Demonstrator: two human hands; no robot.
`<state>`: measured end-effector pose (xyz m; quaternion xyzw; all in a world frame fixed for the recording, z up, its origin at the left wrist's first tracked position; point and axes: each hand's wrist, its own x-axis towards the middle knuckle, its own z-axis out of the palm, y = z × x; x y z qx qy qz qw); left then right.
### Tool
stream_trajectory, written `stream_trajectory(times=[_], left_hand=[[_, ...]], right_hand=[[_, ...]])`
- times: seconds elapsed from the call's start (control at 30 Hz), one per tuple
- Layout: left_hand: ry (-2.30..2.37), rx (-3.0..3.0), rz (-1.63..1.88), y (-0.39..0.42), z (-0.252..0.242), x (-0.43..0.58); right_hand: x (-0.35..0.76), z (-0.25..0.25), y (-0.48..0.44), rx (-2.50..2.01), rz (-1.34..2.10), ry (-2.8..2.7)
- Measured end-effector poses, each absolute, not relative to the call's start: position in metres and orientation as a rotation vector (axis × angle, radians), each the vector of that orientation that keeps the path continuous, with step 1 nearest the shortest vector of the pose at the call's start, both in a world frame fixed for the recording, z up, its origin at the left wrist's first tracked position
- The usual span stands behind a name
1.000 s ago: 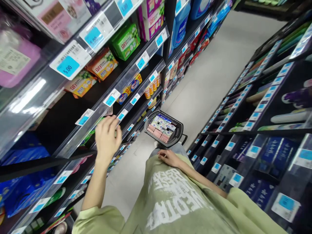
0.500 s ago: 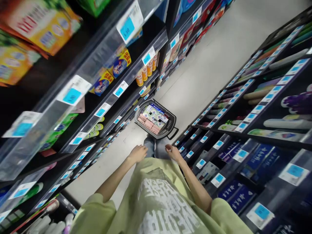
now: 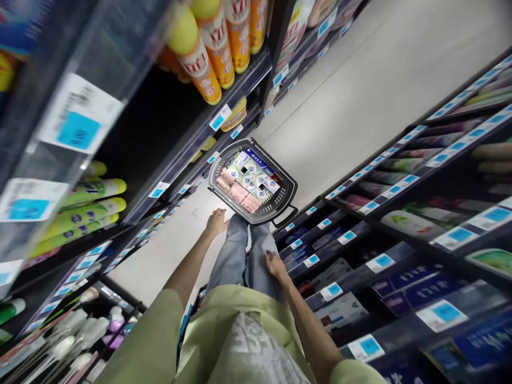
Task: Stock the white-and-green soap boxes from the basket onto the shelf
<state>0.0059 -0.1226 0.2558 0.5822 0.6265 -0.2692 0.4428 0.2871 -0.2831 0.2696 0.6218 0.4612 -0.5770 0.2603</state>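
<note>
A grey shopping basket [image 3: 286, 184] stands on the floor just beyond my legs, its black handle [image 3: 285, 215] folded to the right side. Inside lie white packs with coloured prints [image 3: 251, 178], pink packs [image 3: 242, 194] and a dark blue box [image 3: 258, 158]. My left hand [image 3: 218, 221] reaches down close to the basket's near left corner, apart from it, holding nothing, its fingers loosely spread. Against my right thigh hangs my right hand [image 3: 276, 264], fingers loosely bent and apart, with nothing visible in it.
Shelves line both sides of a narrow aisle. On the left are orange spray cans [image 3: 218, 50] with yellow caps and green-yellow bottles [image 3: 86, 205]. Blue boxes [image 3: 420, 285] fill the lower right shelves. The pale floor [image 3: 344, 106] runs off to the upper right.
My view has dropped lower and nearer the basket, as if bending down. My left hand has moved forward toward the basket; my right hand has come down against the thigh.
</note>
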Motion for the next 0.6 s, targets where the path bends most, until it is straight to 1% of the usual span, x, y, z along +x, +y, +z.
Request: stream_trajectory(times=[0.2, 0.4, 0.5, 0.6], left_hand=[[1.778, 1.276, -0.621, -0.090, 0.155, 0.051], [1.984, 1.135, -0.532, -0.067, 0.065, 0.094], [2.069, 1.062, -0.554, -0.063, 0.028, 0.102], [2.060, 1.069, -0.549, -0.064, 0.004, 0.100]], right_hand=[[0.292, 0.229, -0.287, 1.653, -1.495, 0.982], [0.301, 0.205, -0.268, 1.801, -1.503, 0.862], [0.309, 0.196, -0.259, 1.858, -1.535, 0.868], [0.314, 0.191, -0.257, 1.898, -1.548, 0.846]])
